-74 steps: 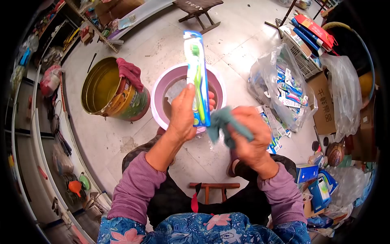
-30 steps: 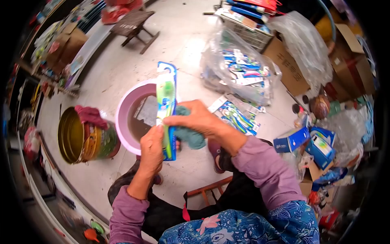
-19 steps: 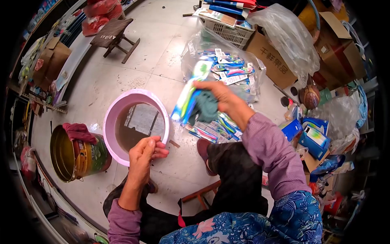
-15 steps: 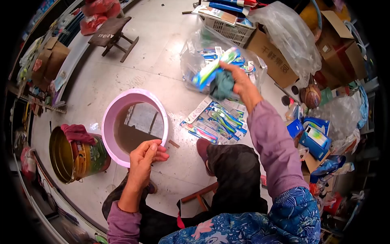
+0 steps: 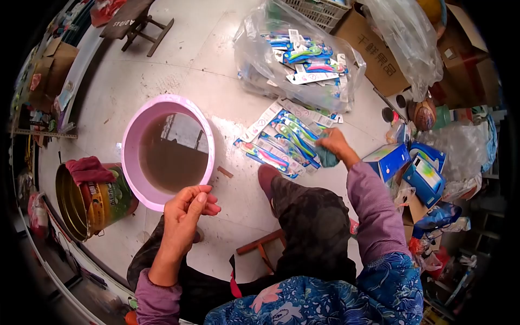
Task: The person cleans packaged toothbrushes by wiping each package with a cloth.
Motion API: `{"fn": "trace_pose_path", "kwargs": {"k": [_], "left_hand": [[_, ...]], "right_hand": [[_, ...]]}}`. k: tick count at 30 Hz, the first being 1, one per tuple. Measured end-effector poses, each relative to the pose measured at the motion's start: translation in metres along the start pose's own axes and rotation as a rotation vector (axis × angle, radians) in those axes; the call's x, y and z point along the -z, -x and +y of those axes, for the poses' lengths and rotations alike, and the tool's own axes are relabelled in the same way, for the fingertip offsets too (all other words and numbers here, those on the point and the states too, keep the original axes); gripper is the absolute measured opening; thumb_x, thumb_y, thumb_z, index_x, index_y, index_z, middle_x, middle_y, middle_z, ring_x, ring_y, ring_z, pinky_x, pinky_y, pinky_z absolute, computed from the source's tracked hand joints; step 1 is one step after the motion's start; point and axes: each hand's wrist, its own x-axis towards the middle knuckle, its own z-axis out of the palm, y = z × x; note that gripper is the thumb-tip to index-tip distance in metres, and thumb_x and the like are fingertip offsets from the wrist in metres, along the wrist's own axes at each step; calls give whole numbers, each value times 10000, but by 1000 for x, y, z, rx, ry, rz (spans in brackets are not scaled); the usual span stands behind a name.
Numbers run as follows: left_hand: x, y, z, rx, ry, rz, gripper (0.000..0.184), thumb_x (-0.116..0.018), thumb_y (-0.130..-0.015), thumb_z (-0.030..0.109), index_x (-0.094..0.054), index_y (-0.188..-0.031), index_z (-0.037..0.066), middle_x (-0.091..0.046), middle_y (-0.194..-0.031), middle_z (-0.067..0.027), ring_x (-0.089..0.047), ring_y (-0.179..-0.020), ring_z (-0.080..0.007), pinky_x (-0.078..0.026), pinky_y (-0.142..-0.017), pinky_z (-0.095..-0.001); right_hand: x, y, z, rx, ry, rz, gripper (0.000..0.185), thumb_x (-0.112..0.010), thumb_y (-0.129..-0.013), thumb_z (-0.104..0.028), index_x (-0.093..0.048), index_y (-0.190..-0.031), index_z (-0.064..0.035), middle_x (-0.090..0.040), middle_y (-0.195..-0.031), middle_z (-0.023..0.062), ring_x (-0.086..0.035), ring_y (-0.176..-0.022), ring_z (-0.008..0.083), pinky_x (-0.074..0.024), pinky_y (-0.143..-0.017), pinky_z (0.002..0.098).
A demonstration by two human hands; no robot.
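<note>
Right hand (image 5: 338, 145) shifted to toothbrush packs (image 5: 292, 136), grip clamped on cloth (image 5: 327, 158); left grip (image 5: 184, 214) unclear.

Basin (image 5: 134, 151) right of bucket (image 5: 119, 197); toothbrush packs (image 5: 292, 138) farther right, plastic bag (image 5: 253, 65) beyond them

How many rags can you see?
2. The red rag hangs over the rim of the bucket, and the green rag is in the right hand, beside the toothbrush packs on the floor. More may be hidden among the clutter.
</note>
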Motion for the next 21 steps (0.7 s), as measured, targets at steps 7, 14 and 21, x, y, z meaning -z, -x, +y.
{"fn": "trace_pose_path", "kwargs": {"k": [7,14,21], "left_hand": [[-3,-3,-2,43,-30,2,288,-508,-962,180,-559,-1112,-61,-624,-925,-129,-639,-770,-171,-519,-703,-276],[-3,-4,-2,136,6,30,311,-533,-954,204,-555,-1126,-54,-630,-929,-111,-639,-783,-160,-509,-664,-268],[-6,-7,0,166,-21,9,327,-548,-946,237,-565,-1131,-33,-636,-940,-88,-638,-793,-148,-467,-640,-239]], "right_hand": [[-56,-18,44,-36,436,-26,415,-574,-703,-184,-660,-1091,-67,-649,-1064,207,-615,-1011,359,-470,-893,423],[-99,-44,49,106,618,52,425,-617,-746,-160,-567,-1152,-43,-621,-1083,222,-605,-1002,374,-462,-878,460],[-113,-43,61,194,649,224,238,-606,-726,-137,-636,-934,-27,-632,-1001,192,-644,-853,377,-501,-770,465]]}}
